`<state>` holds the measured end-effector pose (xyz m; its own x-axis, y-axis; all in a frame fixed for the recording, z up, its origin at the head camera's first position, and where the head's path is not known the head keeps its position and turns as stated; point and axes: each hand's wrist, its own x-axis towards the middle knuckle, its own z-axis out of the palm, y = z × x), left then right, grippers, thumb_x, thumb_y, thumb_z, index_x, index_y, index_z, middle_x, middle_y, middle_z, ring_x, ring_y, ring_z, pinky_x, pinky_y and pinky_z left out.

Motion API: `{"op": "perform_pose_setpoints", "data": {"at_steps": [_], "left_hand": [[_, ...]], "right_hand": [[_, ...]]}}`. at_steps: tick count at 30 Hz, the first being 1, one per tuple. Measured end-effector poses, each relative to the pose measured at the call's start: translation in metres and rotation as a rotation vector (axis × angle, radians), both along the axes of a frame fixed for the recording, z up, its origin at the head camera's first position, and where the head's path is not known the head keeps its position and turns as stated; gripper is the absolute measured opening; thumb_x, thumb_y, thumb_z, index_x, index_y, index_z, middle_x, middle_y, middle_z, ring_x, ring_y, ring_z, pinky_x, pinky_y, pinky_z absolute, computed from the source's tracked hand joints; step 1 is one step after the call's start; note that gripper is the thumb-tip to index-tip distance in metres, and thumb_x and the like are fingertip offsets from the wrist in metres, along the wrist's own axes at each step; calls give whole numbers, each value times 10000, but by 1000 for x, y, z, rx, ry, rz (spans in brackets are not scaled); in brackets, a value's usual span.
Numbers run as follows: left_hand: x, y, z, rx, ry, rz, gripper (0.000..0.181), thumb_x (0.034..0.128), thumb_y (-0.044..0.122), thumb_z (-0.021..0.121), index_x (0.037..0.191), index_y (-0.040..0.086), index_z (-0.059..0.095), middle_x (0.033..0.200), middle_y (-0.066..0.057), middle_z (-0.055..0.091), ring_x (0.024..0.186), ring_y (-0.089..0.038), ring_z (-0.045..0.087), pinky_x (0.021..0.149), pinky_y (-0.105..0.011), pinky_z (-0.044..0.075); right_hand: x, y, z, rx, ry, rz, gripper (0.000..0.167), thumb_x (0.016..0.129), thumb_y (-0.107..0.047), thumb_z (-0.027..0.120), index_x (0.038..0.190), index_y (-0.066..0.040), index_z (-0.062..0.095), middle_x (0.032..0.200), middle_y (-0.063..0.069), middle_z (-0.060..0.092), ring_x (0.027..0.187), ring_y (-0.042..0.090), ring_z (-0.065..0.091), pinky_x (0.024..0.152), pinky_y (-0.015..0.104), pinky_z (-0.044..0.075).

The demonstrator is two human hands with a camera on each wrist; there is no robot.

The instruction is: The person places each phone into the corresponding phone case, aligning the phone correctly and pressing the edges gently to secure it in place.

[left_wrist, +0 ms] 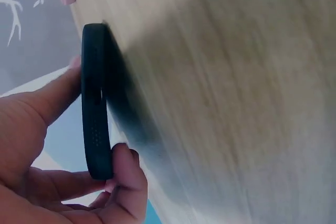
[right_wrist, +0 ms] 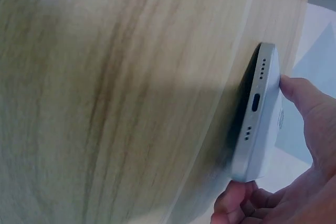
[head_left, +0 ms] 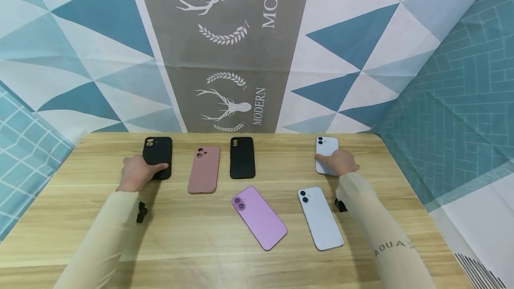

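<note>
My left hand (head_left: 136, 173) holds a black phone case (head_left: 158, 151) at the table's back left. In the left wrist view, its thumb lies on one face of the case (left_wrist: 94, 119) and fingers curl round the near edge. At the back right, my right hand (head_left: 341, 163) grips a white phone (head_left: 326, 145) by its sides. The right wrist view shows that phone's bottom edge (right_wrist: 256, 103), with a charging port and speaker holes, the thumb on one side and curled fingers at the other.
Between the hands lie a pink phone case (head_left: 204, 171) and another black case (head_left: 242, 158). Nearer the front are a purple phone (head_left: 261, 218) and a second white phone (head_left: 321, 220). All rest on a wooden table (head_left: 180, 253), with a patterned cloth (head_left: 225, 57) behind it.
</note>
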<state>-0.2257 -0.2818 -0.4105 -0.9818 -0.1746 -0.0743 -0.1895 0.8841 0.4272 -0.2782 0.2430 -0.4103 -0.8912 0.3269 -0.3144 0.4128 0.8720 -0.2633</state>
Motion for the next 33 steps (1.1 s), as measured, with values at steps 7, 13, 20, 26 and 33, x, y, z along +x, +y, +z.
{"op": "perform_pose_setpoints", "data": {"at_steps": [7, 13, 20, 26, 33], "left_hand": [[0, -3, 9, 46, -56, 28, 502, 898, 345, 578, 797, -147, 565, 753, -289, 569, 707, -364, 533, 578, -369, 439], [2, -7, 13, 67, -56, 35, 514, 923, 305, 549, 1015, -200, 548, 903, -346, 568, 753, -378, 545, 588, -380, 451], [6, -10, 15, 77, -41, 58, 448, 935, 267, 542, 1041, -164, 602, 974, -345, 609, 731, -345, 570, 559, -329, 444], [6, -18, 14, 129, -73, 44, 492, 944, 268, 535, 1147, -180, 550, 978, -316, 629, 760, -326, 603, 593, -346, 488], [5, -22, 11, 258, -96, 47, 458, 922, 233, 585, 1146, -166, 561, 956, -287, 654, 628, -137, 639, 611, -351, 569]], "right_hand": [[3, 6, 2, -90, 106, 33, 663, 817, -559, 608, 953, 90, 595, 914, 226, 547, 752, 241, 475, 592, 322, 447], [0, 9, -5, -249, 165, -19, 732, 837, -431, 644, 1207, 169, 452, 1224, 323, 439, 993, 334, 471, 895, 458, 479], [-7, 7, -10, -457, 136, -174, 734, 872, -300, 617, 1344, 164, 299, 1359, 322, 352, 1250, 393, 401, 1095, 478, 362], [-12, 4, -13, -542, 137, -250, 638, 903, -228, 576, 1370, 119, 315, 1398, 294, 357, 1296, 388, 381, 1115, 473, 339], [-17, 6, -17, -585, 122, -272, 652, 927, -207, 546, 1433, 68, 240, 1461, 274, 298, 1350, 392, 322, 1136, 490, 298]]}}
